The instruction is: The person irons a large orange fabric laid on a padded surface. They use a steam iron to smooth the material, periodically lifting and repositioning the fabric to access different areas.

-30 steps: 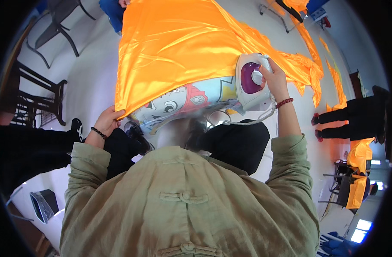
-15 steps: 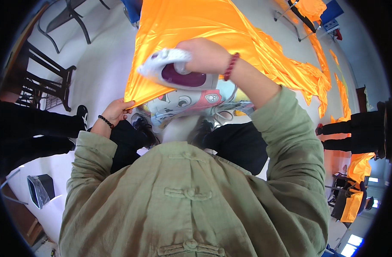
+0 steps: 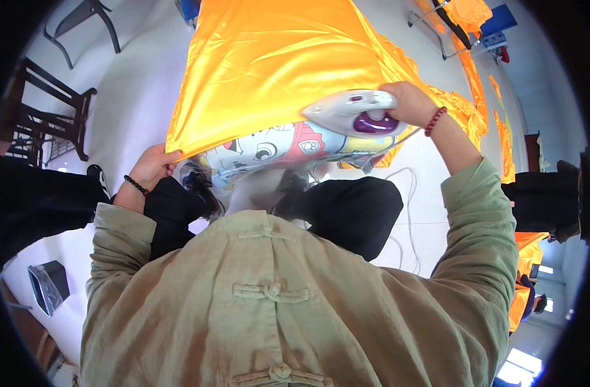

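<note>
"Holding what in the right hand [image 3: 408, 103]?"

"Gripping a white and purple iron [image 3: 356, 115], with fingers curled tight round the back end. Wearing red beads [image 3: 435, 121] on that wrist."

"Where, just now?"

"Over the near edge of the orange cloth [image 3: 275, 71], toward the right, with the pointy tip facing left. Too hard to tell if touching or a tiny bit up."

"And in the left hand [image 3: 152, 169]?"

"Pinching the near left corner of the cloth between finger and thumb, with hardly any gap."

"Under the cloth?"

"A cover with cartoon pictures [image 3: 269, 147], peeking out along the near edge."

"Any bin about?"

"Yes, a dark bin [image 3: 59, 278] on the pale floor [image 3: 137, 84], well off to the left, with a see-through bag [image 3: 42, 291] inside. Cannot see down to the bottom, so cannot tell about anything in the bag."
</note>
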The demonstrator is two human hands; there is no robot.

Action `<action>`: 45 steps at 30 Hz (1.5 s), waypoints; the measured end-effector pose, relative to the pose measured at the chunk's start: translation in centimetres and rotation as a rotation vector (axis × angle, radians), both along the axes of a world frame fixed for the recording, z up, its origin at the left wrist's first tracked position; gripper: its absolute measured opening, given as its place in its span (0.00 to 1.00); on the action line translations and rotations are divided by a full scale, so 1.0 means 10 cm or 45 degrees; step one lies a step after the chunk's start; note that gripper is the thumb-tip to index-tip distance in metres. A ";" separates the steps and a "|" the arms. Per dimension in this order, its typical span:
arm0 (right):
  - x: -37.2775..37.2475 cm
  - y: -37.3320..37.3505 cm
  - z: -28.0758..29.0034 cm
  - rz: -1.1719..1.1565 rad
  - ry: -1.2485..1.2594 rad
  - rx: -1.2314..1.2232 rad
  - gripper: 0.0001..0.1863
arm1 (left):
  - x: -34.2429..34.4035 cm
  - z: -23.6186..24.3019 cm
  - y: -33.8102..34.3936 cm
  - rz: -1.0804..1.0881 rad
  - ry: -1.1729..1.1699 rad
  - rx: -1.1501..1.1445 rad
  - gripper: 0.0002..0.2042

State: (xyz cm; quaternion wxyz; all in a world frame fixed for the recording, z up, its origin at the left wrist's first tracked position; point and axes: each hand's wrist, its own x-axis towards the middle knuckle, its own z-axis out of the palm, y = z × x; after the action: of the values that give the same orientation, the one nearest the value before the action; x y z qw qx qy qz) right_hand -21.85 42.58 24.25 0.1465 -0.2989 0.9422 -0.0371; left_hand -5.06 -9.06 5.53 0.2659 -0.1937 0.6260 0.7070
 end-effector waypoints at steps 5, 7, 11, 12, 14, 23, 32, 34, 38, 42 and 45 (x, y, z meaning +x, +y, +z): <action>-0.05 0.32 0.02 -0.111 0.117 0.121 0.12 | 0.00 0.04 -0.01 -0.024 -0.006 0.015 0.05; 0.00 0.22 0.01 -0.075 0.212 0.108 0.12 | 0.00 0.03 -0.03 -0.055 -0.017 -0.026 0.03; 0.11 -0.15 -0.05 -0.016 0.267 -0.008 0.13 | 0.00 -0.04 -0.07 -0.033 -0.051 0.018 0.04; 0.13 -0.26 -0.05 0.001 0.268 -0.030 0.13 | -0.01 -0.06 -0.08 -0.036 -0.059 0.021 0.05; 0.19 -0.53 -0.07 0.142 0.295 -0.070 0.13 | -0.01 -0.08 -0.12 -0.059 -0.077 -0.023 0.05; 0.83 -2.20 -0.09 0.376 0.253 -0.210 0.10 | 0.01 -0.13 -0.29 -0.076 -0.048 -0.121 0.07; 0.67 -1.82 -0.11 0.308 0.306 -0.170 0.10 | 0.05 -0.15 -0.33 0.049 -0.050 -0.052 0.06; 0.51 -1.42 -0.13 0.163 0.332 -0.157 0.09 | 0.06 -0.14 -0.31 0.010 -0.047 -0.074 0.07; 0.15 -0.46 -0.05 -0.106 0.309 0.085 0.11 | 0.04 -0.11 -0.30 -0.033 -0.062 -0.215 0.07; -0.08 0.50 -0.04 -0.498 0.247 0.072 0.15 | -0.02 -0.06 -0.26 -0.123 -0.156 -0.299 0.05; -0.12 1.01 -0.18 -0.686 0.309 0.016 0.17 | -0.06 -0.02 -0.17 -0.119 -0.189 -0.297 0.04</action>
State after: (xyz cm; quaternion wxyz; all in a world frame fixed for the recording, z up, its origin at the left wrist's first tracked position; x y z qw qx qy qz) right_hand -23.03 52.70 22.45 0.0197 -0.0395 0.9985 -0.0328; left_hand -5.63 -10.78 5.36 0.3198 -0.2458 0.6908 0.6001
